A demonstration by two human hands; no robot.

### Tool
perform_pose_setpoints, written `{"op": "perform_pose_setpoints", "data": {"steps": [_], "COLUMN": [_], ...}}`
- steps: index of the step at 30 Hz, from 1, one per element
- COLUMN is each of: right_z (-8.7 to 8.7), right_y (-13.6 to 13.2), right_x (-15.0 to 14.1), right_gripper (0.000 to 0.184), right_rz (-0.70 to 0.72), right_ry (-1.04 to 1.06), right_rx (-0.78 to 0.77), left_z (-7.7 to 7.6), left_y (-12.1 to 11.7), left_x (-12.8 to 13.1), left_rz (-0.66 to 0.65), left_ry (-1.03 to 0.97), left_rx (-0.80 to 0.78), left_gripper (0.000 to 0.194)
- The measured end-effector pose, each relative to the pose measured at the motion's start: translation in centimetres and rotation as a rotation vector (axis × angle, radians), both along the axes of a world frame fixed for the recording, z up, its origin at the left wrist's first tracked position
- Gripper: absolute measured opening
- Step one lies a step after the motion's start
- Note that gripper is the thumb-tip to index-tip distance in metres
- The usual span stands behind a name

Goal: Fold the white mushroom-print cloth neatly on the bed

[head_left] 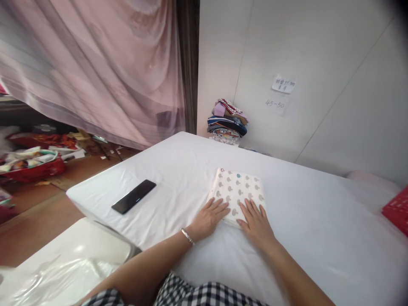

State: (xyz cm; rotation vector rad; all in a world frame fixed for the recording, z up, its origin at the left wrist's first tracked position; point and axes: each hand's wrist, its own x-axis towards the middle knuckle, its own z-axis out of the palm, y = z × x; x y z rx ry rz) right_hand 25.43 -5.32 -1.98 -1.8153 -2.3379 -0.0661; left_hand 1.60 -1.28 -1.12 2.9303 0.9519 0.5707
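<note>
Fingers: open and laid flat, loosely spread, clenched on nothing; our left hand (205, 220) covers the near-left corner of the cloth (238, 185), our right hand (259, 227) its near-right part, with that thumb at the near edge.
Pressing: we would do best with light, even weight from both palms, stroking outward from the middle, so the layers lie level and do not creep over one another.
Near edge: here the layers seem likeliest to slip, so we should square them with the fingertips rather than push down hard.
Cloth: folded into a low, roughly square pad, set a little askew; white or cream, with rows of small grey motifs, one reddish and one blue mark by its far edge. The top looks mostly smooth; how many layers lie beneath, we cannot tell.
Place: in the middle part of the worktop (172, 168), between its near and far edges.
Bracelet (187, 236): on our left wrist, just clear of the cloth.
Phone (134, 196): dark, flat, towards the worktop's near-left corner, well apart from our hands.
Far edge: beyond it, a stack of fabrics (227, 124) by the wall (226, 42), where papers (283, 85) hang.
Right side: a red thing (397, 210), partly out of view.
</note>
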Motion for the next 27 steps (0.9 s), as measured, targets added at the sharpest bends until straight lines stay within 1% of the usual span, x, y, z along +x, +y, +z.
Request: {"op": "perform_pose_setpoints", "data": {"steps": [3, 5, 7, 9, 11, 14, 16, 18, 20, 21, 23, 25, 27], "right_z": [0.2, 0.3, 0.4, 0.5, 0.5, 0.1, 0.0, 0.4, 1.2, 1.7, 2.5, 2.5, 1.7], "right_y": [0.1, 0.2, 0.3, 0.2, 0.1, -0.2, -0.2, 0.3, 1.5, 2.3, 4.2, 5.9, 7.1], "right_x": [0.0, -0.1, -0.2, -0.2, -0.2, -0.1, 0.1, 0.4, 0.8, 1.0, 1.4, 1.7, 1.9], "right_gripper": [0.060, 0.060, 0.060, 0.060, 0.060, 0.060, 0.058, 0.055, 0.053, 0.053, 0.055, 0.059, 0.062], "right_rz": [-0.008, -0.011, -0.018, -0.026, -0.022, -0.017, -0.028, -0.049, -0.085, -0.107, -0.165, -0.240, -0.302], "right_ry": [0.000, 0.003, 0.002, -0.004, -0.007, 0.009, 0.039, 0.090, 0.152, 0.178, 0.199, 0.186, 0.166], "right_rx": [-0.013, -0.026, -0.037, -0.041, -0.042, -0.042, -0.065, -0.123, -0.157, -0.144, -0.071, -0.029, -0.062], "left_z": [1.2, 2.4, 3.6, 4.0, 3.7, 2.0, 1.0, 0.5, 0.5, 0.6, 0.8, 0.8, 0.7], "left_y": [-0.2, 0.0, 0.4, 1.0, 1.8, 2.8, 3.1, 3.1, 2.9, 2.9, 2.7, 2.7, 2.6], "left_x": [0.2, 1.1, 2.5, 3.9, 5.0, 5.6, 5.5, 5.4, 5.4, 5.4, 5.5, 5.5, 5.3], "left_rz": [0.002, 0.058, 0.139, 0.201, 0.272, 0.386, 0.415, 0.417, 0.417, 0.419, 0.419, 0.421, 0.423], "left_ry": [-0.039, -0.093, -0.155, -0.172, -0.128, -0.047, -0.031, -0.038, -0.044, -0.047, -0.051, -0.063, -0.083], "left_rx": [-0.114, -0.163, -0.138, -0.078, -0.084, -0.193, -0.218, -0.200, -0.197, -0.201, -0.215, -0.228, -0.246], "left_gripper": [0.055, 0.049, 0.040, 0.038, 0.047, 0.063, 0.066, 0.066, 0.065, 0.065, 0.066, 0.065, 0.065]}}
